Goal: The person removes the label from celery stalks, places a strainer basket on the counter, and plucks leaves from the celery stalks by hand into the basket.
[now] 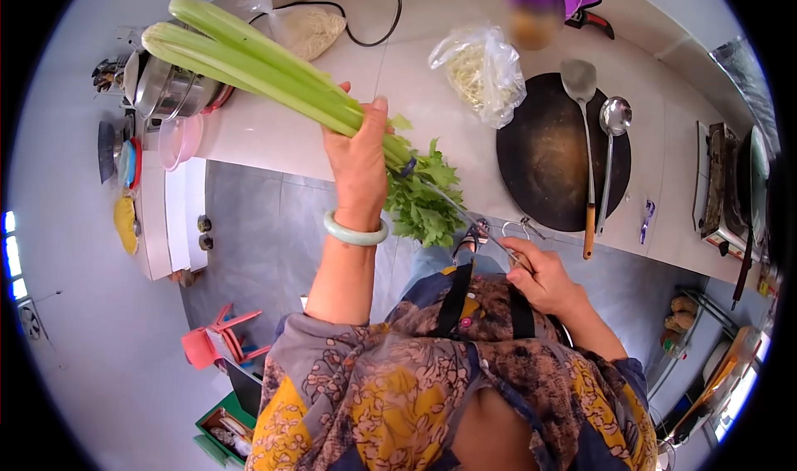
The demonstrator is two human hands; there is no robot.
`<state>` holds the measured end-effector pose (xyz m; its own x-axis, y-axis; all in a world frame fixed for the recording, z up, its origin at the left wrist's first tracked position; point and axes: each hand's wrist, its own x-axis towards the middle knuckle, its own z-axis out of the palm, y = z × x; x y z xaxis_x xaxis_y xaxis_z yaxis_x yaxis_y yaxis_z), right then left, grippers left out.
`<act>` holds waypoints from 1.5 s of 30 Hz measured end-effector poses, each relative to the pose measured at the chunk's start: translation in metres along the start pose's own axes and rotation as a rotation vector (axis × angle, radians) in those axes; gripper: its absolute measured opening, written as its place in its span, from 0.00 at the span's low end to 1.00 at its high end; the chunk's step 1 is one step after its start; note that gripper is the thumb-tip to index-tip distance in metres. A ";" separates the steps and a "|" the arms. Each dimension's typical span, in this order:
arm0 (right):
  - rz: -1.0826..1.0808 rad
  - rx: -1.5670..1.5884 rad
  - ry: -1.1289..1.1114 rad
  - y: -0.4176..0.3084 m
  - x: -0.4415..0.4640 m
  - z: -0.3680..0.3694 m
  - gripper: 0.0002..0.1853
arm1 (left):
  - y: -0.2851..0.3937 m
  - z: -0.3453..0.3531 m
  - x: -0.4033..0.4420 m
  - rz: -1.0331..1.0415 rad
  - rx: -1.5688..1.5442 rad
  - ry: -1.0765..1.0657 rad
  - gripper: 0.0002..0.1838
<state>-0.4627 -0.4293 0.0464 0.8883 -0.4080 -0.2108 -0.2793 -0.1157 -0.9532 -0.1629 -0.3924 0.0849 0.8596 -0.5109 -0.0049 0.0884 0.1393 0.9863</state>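
My left hand (357,159), with a pale green bangle on the wrist, is wrapped round a bunch of celery (249,62). The thick stalks point up and left, and the leaves (423,198) hang on the right of the hand. A dark band (408,168) circles the thin stems near the leaves. My right hand (535,273) is closed on the handle end of a thin metal tool, whose narrow end reaches the stems by the band. Whether it is a knife or scissors is hard to tell.
On the counter (365,68) lie a bag of shredded food (480,72), a bag of noodle-like strands (309,32), and a dark wok (544,151) with a spatula (579,80) and a ladle (615,116). A pink bowl (180,141) is left, a stove (722,184) right.
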 end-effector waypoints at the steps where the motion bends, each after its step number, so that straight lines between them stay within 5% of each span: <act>1: -0.014 -0.011 0.010 0.001 0.001 0.001 0.24 | 0.001 0.001 0.000 -0.009 0.007 0.001 0.28; 45: 0.166 -0.027 0.030 -0.011 0.002 0.009 0.21 | -0.020 -0.004 0.012 0.063 0.102 -0.032 0.30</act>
<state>-0.4545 -0.4209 0.0550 0.8180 -0.4504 -0.3578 -0.4311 -0.0683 -0.8997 -0.1525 -0.3982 0.0645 0.8451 -0.5311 0.0609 -0.0181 0.0853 0.9962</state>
